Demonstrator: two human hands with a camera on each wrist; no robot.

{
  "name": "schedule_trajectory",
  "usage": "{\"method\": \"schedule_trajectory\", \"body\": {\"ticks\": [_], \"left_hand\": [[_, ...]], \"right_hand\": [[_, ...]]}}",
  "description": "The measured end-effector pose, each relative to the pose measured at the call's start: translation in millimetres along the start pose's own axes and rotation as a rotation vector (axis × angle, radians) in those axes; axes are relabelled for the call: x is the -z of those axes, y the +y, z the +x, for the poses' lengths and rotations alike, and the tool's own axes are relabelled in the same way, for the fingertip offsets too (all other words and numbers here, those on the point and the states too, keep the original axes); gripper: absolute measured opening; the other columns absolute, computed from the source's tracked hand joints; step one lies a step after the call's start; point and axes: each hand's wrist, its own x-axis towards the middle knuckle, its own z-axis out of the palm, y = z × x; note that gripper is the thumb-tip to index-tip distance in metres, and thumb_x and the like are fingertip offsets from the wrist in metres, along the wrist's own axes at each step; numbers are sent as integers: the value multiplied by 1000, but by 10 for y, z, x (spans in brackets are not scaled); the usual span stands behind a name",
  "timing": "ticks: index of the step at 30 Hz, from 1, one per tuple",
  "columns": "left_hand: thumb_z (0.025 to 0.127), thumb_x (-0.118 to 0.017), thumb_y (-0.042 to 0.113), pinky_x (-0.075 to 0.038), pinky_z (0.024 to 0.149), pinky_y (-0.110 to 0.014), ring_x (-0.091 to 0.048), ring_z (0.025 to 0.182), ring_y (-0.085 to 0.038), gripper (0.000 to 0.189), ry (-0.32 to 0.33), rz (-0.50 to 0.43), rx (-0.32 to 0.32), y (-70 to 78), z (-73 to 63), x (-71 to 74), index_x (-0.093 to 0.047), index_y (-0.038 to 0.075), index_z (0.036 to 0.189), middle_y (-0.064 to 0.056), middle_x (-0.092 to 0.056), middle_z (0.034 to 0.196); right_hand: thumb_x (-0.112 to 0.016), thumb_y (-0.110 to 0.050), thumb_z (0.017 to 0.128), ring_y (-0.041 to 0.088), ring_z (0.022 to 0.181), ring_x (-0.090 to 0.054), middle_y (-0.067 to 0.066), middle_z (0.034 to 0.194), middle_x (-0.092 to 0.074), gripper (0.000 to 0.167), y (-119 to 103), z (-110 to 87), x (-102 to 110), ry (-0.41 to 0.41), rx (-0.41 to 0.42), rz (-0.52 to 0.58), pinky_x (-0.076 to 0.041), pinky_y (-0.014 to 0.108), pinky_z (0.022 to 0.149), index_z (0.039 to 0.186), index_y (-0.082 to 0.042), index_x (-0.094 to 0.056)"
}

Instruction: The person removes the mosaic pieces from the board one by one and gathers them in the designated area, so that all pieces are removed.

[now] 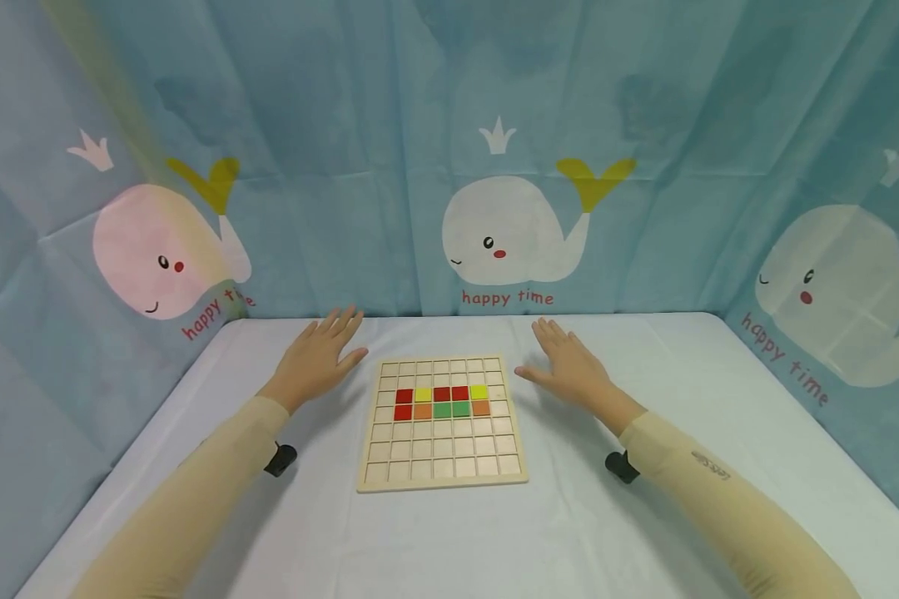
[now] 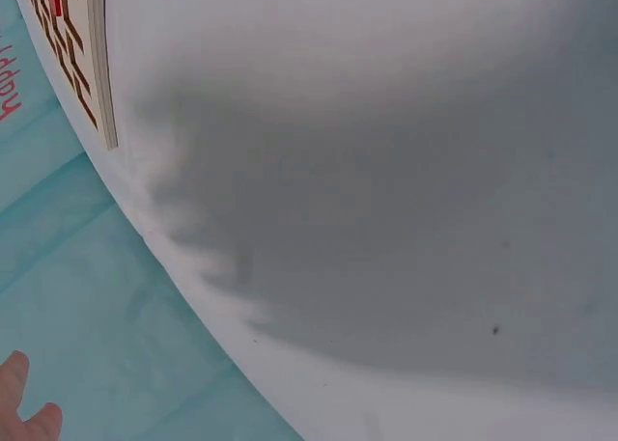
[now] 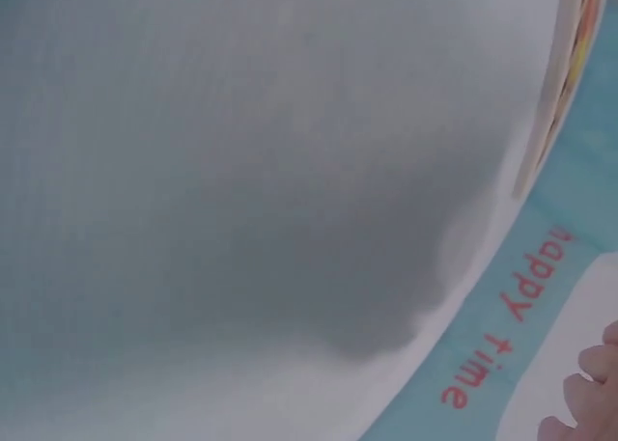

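Observation:
A square wooden grid board [image 1: 444, 470] lies on the white table between the two hands. Two rows of coloured square tiles sit in its upper middle cells: red, yellow, green and orange, such as a green tile [image 1: 442, 409] and a yellow tile [image 1: 479, 392]. To the board's left, my left hand [image 1: 318, 359] hovers with fingers straight and holds nothing. My right hand [image 1: 572, 372] is raised on the board's other side, fingers extended, also holding nothing. Neither hand touches the board. Only fingertips of each hand show in the wrist views.
White cloth covers the table [image 1: 442, 549]. A blue curtain [image 1: 389, 166] printed with whales and red lettering hangs behind the table and along both sides. A small black device [image 1: 280, 459] is on the left wrist, and another black device [image 1: 622, 467] on the right.

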Motion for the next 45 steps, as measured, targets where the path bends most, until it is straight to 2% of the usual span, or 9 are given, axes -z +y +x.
{"method": "schedule_trajectory", "body": {"ticks": [11,14,18,22,28,33,39,41,45], "left_hand": [[104,-43,44,-19,120,-59,-21,151,-38,68,37,-28,-32,-13,-155,-3,-24,8,158,-15,-22,165],[103,-44,44,-22,119,-58,-23,151,-38,68,35,-63,-36,-23,-188,-1,-24,8,158,-15,-23,164],[102,-48,45,-27,118,-57,-25,150,-38,71,2,-139,-25,-12,-219,-8,-24,11,158,-14,-23,165],[101,-48,50,-28,117,-58,-25,150,-37,71,-25,-194,1,38,-259,-14,-27,14,158,-12,-23,165],[100,-45,56,-26,117,-60,-25,150,-38,71,-26,-284,24,111,-321,-12,-33,13,156,-11,-25,164],[99,-48,55,-26,117,-60,-26,149,-40,73,0,-377,61,143,-330,-55,-32,12,156,-13,-23,165],[98,-58,46,-37,112,-56,-36,144,-43,74,29,-530,138,191,-303,-106,-32,8,156,-16,-25,163],[96,-62,40,-41,109,-53,-36,144,-42,74,30,-572,145,216,-288,-124,-32,6,155,-17,-27,163],[95,-65,32,-42,109,-50,-32,147,-39,74,9,-664,186,266,-272,-153,-31,6,155,-17,-29,162]], "right_hand": [[-59,-56,92,35,153,-16,16,166,-15,93,-149,-143,-41,-20,7,83,-18,52,123,158,-3,-19],[-59,-57,93,36,153,-17,15,166,-15,93,-178,-183,-29,-34,-4,105,-20,54,122,158,-4,-19],[-59,-56,93,35,153,-18,13,167,-13,93,-225,-212,-12,-55,-25,163,-23,55,121,159,-5,-18],[-62,-53,92,35,152,-22,15,166,-17,93,-278,-254,-22,-53,-34,235,-26,54,119,158,-4,-19],[-68,-36,93,39,148,-30,20,161,-27,83,-325,-300,-49,-15,9,328,-30,54,117,155,0,-27],[-69,-31,93,42,136,-47,21,154,-41,75,-351,-286,-68,-10,-19,389,-42,52,109,152,0,-35],[-70,-27,93,40,128,-56,19,148,-50,66,-393,-266,-76,-17,-64,462,-49,48,103,149,-3,-43],[-70,-24,92,38,127,-58,18,145,-54,64,-410,-260,-75,-11,-73,486,-50,48,102,147,-3,-46],[-71,-21,91,34,120,-63,18,134,-64,59,-445,-240,-85,5,-91,512,-51,47,99,143,-1,-51]]}}
